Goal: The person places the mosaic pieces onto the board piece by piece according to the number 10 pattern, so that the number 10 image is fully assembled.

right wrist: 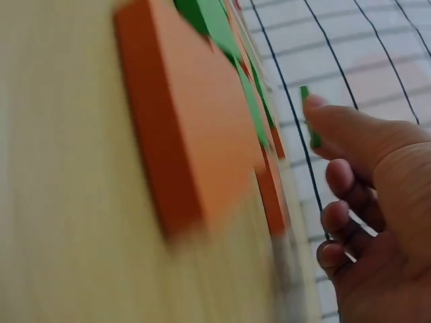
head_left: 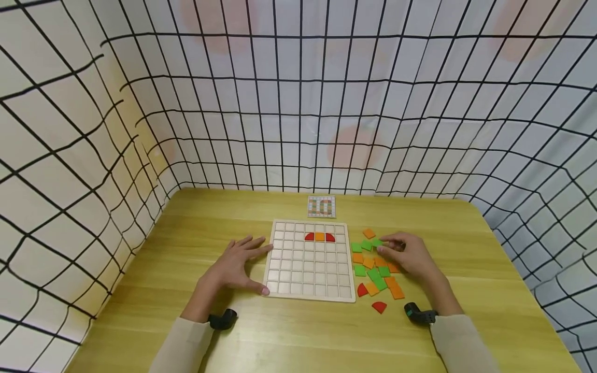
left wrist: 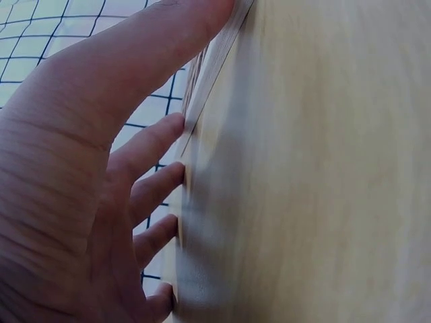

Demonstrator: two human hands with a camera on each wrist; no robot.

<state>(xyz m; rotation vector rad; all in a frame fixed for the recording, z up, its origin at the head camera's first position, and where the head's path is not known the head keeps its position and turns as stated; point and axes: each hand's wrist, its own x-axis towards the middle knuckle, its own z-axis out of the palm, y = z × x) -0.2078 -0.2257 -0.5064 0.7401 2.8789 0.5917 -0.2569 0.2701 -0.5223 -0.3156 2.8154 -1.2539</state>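
Observation:
A pale wooden grid board (head_left: 308, 269) lies on the table, with two red quarter-round tiles and an orange square tile (head_left: 319, 237) between them in an upper row. My left hand (head_left: 238, 263) spreads along the board's left side, thumb at the lower corner and index finger at the edge; the left wrist view shows the thumb on the rim. To the right, my right hand (head_left: 408, 253) pinches a green square tile (right wrist: 310, 118) between thumb and fingers, lifted off the table. Loose green, orange and red tiles (head_left: 373, 274) lie beside that hand.
A small printed pattern card (head_left: 321, 206) lies beyond the board. One red quarter-round tile (head_left: 379, 307) sits nearest me, apart from the pile. Black grid netting (head_left: 298, 103) over white cloth rises around the table's back and sides.

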